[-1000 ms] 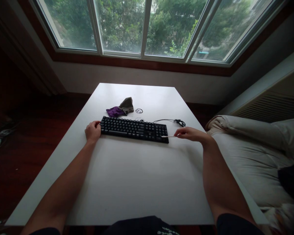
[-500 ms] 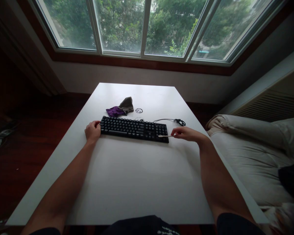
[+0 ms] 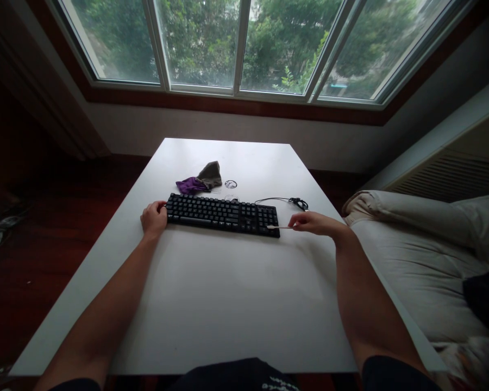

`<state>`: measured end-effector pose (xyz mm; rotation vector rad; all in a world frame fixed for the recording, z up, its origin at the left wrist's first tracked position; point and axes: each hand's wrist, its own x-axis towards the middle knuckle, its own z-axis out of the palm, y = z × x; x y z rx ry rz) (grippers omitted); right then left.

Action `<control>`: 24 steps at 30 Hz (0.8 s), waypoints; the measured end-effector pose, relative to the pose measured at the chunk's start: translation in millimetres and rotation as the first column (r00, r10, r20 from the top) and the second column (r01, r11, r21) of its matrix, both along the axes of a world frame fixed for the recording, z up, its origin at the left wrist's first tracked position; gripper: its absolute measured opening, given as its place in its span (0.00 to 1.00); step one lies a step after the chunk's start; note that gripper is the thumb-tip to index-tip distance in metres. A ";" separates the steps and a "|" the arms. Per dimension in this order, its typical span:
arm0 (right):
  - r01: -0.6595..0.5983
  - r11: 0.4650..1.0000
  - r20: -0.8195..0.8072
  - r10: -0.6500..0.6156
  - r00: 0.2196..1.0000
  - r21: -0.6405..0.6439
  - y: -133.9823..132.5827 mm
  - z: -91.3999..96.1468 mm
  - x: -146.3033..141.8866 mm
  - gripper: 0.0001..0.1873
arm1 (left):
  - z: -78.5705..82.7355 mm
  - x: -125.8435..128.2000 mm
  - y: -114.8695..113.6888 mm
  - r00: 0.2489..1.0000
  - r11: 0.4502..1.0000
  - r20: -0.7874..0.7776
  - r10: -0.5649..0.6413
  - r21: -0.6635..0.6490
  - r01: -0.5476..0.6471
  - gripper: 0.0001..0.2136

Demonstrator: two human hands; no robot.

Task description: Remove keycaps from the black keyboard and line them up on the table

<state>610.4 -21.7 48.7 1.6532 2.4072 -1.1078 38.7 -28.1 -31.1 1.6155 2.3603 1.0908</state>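
A black keyboard (image 3: pixel 212 213) lies across the white table. My left hand (image 3: pixel 154 218) is closed on its left end, the thumb and fingers at the edge of the case. My right hand (image 3: pixel 309 222), to the right of the keyboard, pinches the end of a thin pale cotton swab (image 3: pixel 283 227). The swab points left, and its white tip is over the number pad keys near the lower right corner. Whether the tip touches the keys, I cannot tell.
Behind the keyboard lie a grey and purple cloth (image 3: pixel 201 179) and a small clear round thing (image 3: pixel 230 184). The keyboard's black cable (image 3: pixel 298 203) is bundled at the back right. A cushioned pale sofa (image 3: pixel 415 255) stands right of the table (image 3: pixel 236 304); a window is beyond.
My right hand has shifted slightly to the right, drawing the cotton swab's tip rightward across the number pad. My left hand stays on the keyboard's left end.
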 end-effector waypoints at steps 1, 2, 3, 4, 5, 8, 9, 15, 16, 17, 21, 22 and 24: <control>-0.004 1.000 -0.005 0.004 1.000 -0.015 0.2 -0.1 2.1 0.23 | -0.1 -0.2 0.0 1.000 1.000 0.002 -0.002 0.003 0.002 0.13; -0.005 1.000 -0.006 0.005 1.000 -0.029 0.4 -0.2 4.0 0.23 | -0.3 -0.4 0.0 1.000 1.000 0.003 -0.004 0.005 0.003 0.13; -0.003 0.999 -0.006 0.003 1.000 -0.041 0.3 -0.2 5.0 0.23 | -0.4 -0.4 0.0 1.000 1.000 0.003 -0.004 0.004 0.004 0.13; -0.001 0.999 -0.005 0.000 1.000 -0.047 0.0 0.0 4.5 0.23 | -0.5 -0.4 -0.1 1.000 1.000 0.003 -0.004 0.002 0.004 0.13; 0.002 0.999 -0.005 -0.002 1.000 -0.048 -0.6 0.4 2.4 0.24 | -0.5 -0.3 -0.2 1.000 1.000 0.002 -0.004 -0.002 0.004 0.13; -0.010 1.000 -0.029 0.010 1.000 -0.023 -2.8 2.3 -12.4 0.24 | -0.4 0.3 -0.5 1.000 1.000 -0.001 -0.006 -0.015 0.006 0.13; -0.017 1.000 -0.042 0.016 0.999 -0.013 -3.3 3.0 -18.2 0.24 | -0.3 0.6 -0.6 1.000 1.000 0.000 -0.007 -0.016 0.007 0.13; -0.025 0.999 -0.055 0.024 0.998 -0.029 -2.7 2.9 -20.2 0.25 | 0.4 1.1 -0.2 1.000 1.000 0.000 -0.004 -0.005 0.004 0.13; -0.017 0.999 -0.045 0.015 0.999 -0.044 -2.5 2.4 -15.2 0.25 | 0.7 1.1 -0.2 1.000 1.000 0.001 -0.004 -0.006 0.004 0.13; -0.007 0.998 -0.037 0.004 0.999 -0.057 -2.4 1.9 -10.4 0.25 | 0.9 1.2 -0.3 1.000 1.000 0.002 -0.006 -0.007 0.006 0.13; 0.004 0.999 -0.030 -0.005 1.000 -0.042 -2.7 0.8 -7.1 0.25 | 1.8 1.7 -0.8 1.000 1.000 -0.002 -0.006 -0.008 0.006 0.13; -0.004 1.000 -0.035 0.003 0.999 -0.026 -2.7 0.9 -10.8 0.25 | 2.0 1.8 -0.9 1.000 1.000 -0.004 -0.004 -0.010 0.004 0.13; -0.025 1.000 -0.045 0.024 0.999 -0.005 -2.4 1.2 -19.5 0.24 | 2.2 2.0 -0.9 1.000 1.000 -0.006 -0.002 -0.017 0.002 0.13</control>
